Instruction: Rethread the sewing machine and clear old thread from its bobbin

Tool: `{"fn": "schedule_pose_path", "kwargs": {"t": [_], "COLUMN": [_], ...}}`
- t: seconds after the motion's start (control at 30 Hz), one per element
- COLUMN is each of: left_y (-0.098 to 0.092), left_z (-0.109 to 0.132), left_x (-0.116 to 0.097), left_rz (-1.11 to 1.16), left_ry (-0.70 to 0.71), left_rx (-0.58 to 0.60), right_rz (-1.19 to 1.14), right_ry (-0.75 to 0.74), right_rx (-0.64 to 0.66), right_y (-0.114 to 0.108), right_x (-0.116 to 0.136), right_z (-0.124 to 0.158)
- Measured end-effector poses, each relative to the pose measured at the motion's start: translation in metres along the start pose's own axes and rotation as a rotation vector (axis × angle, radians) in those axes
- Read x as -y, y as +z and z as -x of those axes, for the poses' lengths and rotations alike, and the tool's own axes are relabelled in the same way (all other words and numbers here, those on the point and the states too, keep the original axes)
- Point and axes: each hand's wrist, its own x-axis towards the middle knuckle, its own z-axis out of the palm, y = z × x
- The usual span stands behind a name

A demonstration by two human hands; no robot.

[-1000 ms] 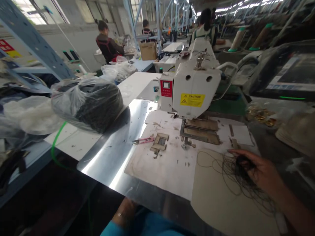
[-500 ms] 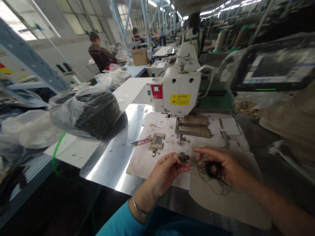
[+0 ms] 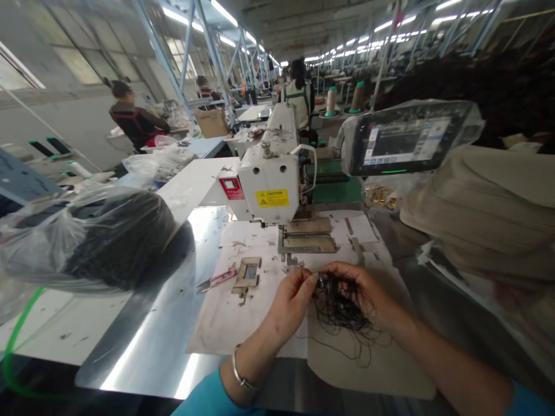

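Note:
My left hand (image 3: 291,301) and my right hand (image 3: 362,290) meet in front of a white industrial sewing machine (image 3: 269,185). Between their fingertips is a small metal bobbin (image 3: 321,281), mostly hidden by my fingers. My right hand grips a tangle of black thread (image 3: 340,306), whose loose strands hang onto a beige sheet (image 3: 368,370). Both hands are above a stained paper sheet (image 3: 234,312). To their left lie pink-handled scissors (image 3: 217,279) and a small brown frame-shaped template (image 3: 247,274).
A plastic-wrapped touchscreen panel (image 3: 407,138) stands to the right, above a bag of brass parts (image 3: 380,196) and beige fabric (image 3: 477,202). A plastic bag of dark material (image 3: 121,240) sits on the left. Co-workers (image 3: 134,118) and thread cones stand farther back.
My hands have closed together, bringing the metal bobbin against the black thread tangle. The view has swung left and tilted, so the sewing machine sits farther left in the frame.

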Motion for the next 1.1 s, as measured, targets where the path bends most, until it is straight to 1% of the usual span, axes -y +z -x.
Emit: {"fn": "schedule_pose_path", "kwargs": {"t": [0.07, 0.1, 0.23, 0.27, 0.33, 0.37, 0.43, 0.5, 0.6, 0.7, 0.73, 0.8, 0.9, 0.97, 1.0, 1.03, 1.1], "left_y": [-0.002, -0.003, -0.007, -0.007, -0.007, -0.007, -0.009, -0.017, -0.037, -0.059, -0.064, -0.068, -0.065, -0.063, -0.063, -0.064, -0.069], "left_z": [-0.003, -0.005, -0.013, -0.015, -0.019, -0.02, -0.021, -0.021, -0.02, -0.017, -0.017, -0.016, -0.017, -0.018, -0.019, -0.019, -0.02], "left_x": [-0.002, -0.004, -0.007, -0.006, -0.003, -0.002, -0.002, -0.006, -0.012, -0.014, -0.013, -0.011, -0.006, -0.002, 0.0, 0.003, 0.007], "left_rz": [-0.214, -0.294, -0.582, -0.637, -0.684, -0.687, -0.672, -0.677, -0.795, -1.011, -1.08, -1.166, -1.19, -1.183, -1.169, -1.145, -1.088], "left_ry": [0.129, 0.194, 0.463, 0.505, 0.536, 0.534, 0.515, 0.467, 0.348, 0.187, 0.133, 0.053, 0.033, 0.048, 0.064, 0.085, 0.126], "left_rx": [0.006, 0.032, 0.192, 0.208, 0.215, 0.201, 0.129, 0.056, 0.035, -0.016, -0.019, 0.022, 0.065, 0.067, 0.071, 0.077, 0.079], "right_rz": [-0.065, -0.099, -0.196, -0.199, -0.196, -0.191, -0.189, -0.213, -0.279, -0.313, -0.316, -0.305, -0.267, -0.136, 0.004, 0.203, 0.728], "right_ry": [0.023, 0.038, 0.103, 0.114, 0.12, 0.12, 0.134, 0.152, 0.152, 0.146, 0.147, 0.151, 0.164, 0.165, 0.142, 0.107, 0.046], "right_rx": [-0.056, -0.086, -0.142, -0.149, -0.173, -0.186, -0.219, -0.253, -0.272, -0.252, -0.25, -0.262, -0.313, -0.369, -0.378, -0.372, -0.324], "right_y": [0.0, 0.0, 0.003, 0.003, 0.002, 0.001, -0.003, -0.009, -0.017, -0.018, -0.016, -0.013, -0.012, -0.018, -0.024, -0.031, -0.047], "right_x": [-0.001, -0.001, -0.005, -0.006, -0.009, -0.01, -0.012, -0.013, -0.012, -0.009, -0.008, -0.008, -0.014, -0.018, -0.018, -0.018, -0.012], "right_z": [0.0, 0.0, -0.001, -0.001, -0.002, -0.002, -0.003, -0.004, -0.005, -0.007, -0.007, -0.009, -0.012, -0.013, -0.013, -0.013, -0.01]}}
